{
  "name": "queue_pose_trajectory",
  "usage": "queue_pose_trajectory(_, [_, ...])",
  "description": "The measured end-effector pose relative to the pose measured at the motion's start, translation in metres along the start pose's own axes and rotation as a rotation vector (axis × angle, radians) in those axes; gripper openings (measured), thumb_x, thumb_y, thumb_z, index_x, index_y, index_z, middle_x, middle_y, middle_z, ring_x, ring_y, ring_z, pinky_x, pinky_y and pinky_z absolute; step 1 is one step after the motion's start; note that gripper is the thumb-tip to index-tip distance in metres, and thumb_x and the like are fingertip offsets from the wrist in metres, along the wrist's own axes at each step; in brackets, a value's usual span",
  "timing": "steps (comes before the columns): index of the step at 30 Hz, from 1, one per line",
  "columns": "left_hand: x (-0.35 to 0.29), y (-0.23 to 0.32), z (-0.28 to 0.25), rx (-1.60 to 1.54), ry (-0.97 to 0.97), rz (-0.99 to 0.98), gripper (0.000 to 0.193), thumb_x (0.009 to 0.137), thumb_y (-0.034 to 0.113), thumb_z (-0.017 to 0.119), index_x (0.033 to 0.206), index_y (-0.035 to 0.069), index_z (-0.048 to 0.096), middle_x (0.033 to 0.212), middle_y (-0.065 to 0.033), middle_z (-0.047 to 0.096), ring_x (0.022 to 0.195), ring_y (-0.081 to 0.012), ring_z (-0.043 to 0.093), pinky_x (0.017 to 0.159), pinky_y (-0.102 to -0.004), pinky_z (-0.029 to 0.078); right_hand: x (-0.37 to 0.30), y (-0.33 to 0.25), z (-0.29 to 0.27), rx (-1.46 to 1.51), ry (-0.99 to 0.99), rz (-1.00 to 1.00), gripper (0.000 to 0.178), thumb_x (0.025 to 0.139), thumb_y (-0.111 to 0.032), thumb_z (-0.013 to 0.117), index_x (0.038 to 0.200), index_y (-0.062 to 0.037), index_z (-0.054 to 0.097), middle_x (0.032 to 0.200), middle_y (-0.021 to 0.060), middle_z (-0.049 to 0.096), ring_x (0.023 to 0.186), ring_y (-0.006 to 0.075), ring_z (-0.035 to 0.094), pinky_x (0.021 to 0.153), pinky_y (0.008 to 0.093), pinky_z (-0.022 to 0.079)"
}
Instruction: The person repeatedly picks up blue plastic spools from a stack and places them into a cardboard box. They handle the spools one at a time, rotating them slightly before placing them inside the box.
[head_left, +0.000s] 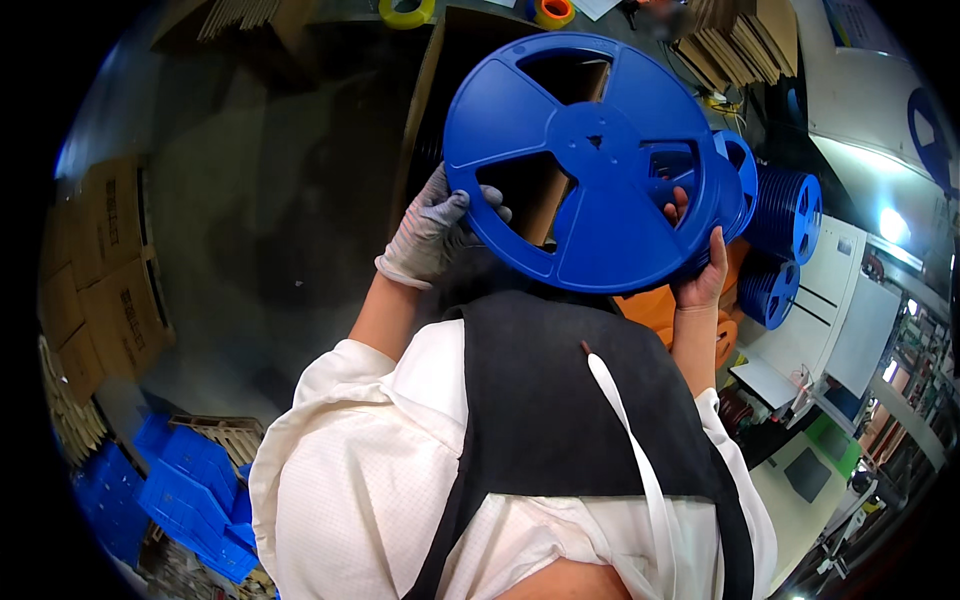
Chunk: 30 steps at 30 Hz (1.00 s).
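Observation:
A large blue plastic reel (620, 235) with a round hub and cut-out windows is held up in front of my chest, tilted so its flat face shows. My left hand (430, 235), in a pale grey glove, is closed round its left rim, with fingertips showing through a window. On the right rim, my bare right hand (705, 265) grips with the thumb outside and fingertips seen through another window. More blue rims show just behind this edge; I cannot tell whether they are in the same grip. Behind the reel stands an open cardboard box (422, 100), mostly hidden.
Stacks of blue reels (785, 215) stand to the right, with orange reels (725, 340) below. Folded cardboard (735, 45) and tape rolls (407, 12) lie at the far side. Cartons (110, 275) and blue bins (195, 500) are on the left. A pale workbench (800, 480) stands lower right.

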<state>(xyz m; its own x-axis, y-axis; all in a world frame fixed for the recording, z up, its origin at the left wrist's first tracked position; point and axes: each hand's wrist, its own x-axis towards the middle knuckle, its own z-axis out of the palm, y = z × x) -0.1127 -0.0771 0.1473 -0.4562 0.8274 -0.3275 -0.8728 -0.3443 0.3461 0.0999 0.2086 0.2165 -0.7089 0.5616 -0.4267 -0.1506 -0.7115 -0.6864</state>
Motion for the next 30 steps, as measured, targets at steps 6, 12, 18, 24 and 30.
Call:
queue_pose_trajectory(6, [0.003,-0.004,-0.011,0.022,0.063,0.104,0.045,0.092,0.011,0.061,0.135,0.013,0.048,0.106,-0.0128,0.066,0.099,-0.0264,0.065,0.091,-0.0419,0.055,0.0,-0.01,-0.029,0.022,0.082,0.069,0.052,0.095,-0.032,0.055,0.134,0.0026,0.047,0.125,0.0184,0.058,0.116,0.0297,0.056,0.098,0.0423,0.048])
queue_pose_trajectory(12, [0.019,-0.003,-0.006,0.393,0.279,0.112,0.048,0.095,0.001,0.049,0.14,0.012,0.038,0.107,-0.0133,0.062,0.099,-0.0248,0.064,0.089,-0.0395,0.055,-0.011,-0.01,-0.033,0.04,0.362,0.089,0.044,0.099,-0.036,0.048,0.117,0.0042,0.054,0.087,0.0073,0.059,0.08,0.0213,0.058,0.083,0.0382,0.049])
queue_pose_trajectory(18, [0.079,-0.039,-0.089,1.502,0.476,0.202,0.067,0.091,-0.002,0.048,0.151,0.015,0.023,0.095,-0.009,0.064,0.081,-0.0195,0.064,0.074,-0.0322,0.051,-0.021,-0.01,-0.057,0.132,0.393,0.036,0.041,0.101,-0.038,0.044,0.107,0.0011,0.055,0.07,0.0009,0.043,0.063,0.014,0.042,0.064,0.0315,0.04])
queue_pose_trajectory(24, [0.145,-0.059,-0.144,1.788,0.695,0.316,0.064,0.093,0.004,0.048,0.15,0.016,0.023,0.097,-0.0193,0.064,0.082,-0.033,0.063,0.075,-0.0399,0.049,-0.03,-0.015,-0.076,0.141,0.391,0.01,0.038,0.101,-0.035,0.044,0.106,0.0006,0.055,0.068,0.0008,0.044,0.062,0.0134,0.043,0.063,0.0313,0.041])
queue_pose_trajectory(30, [0.182,-0.051,-0.16,1.686,0.659,0.149,0.064,0.093,0.0,0.049,0.15,0.014,0.024,0.105,-0.019,0.062,0.089,-0.0314,0.061,0.081,-0.037,0.048,-0.035,-0.015,-0.094,0.153,0.392,-0.009,0.036,0.101,-0.034,0.043,0.105,-0.0005,0.056,0.068,0.0005,0.045,0.062,0.0131,0.044,0.064,0.0314,0.042])
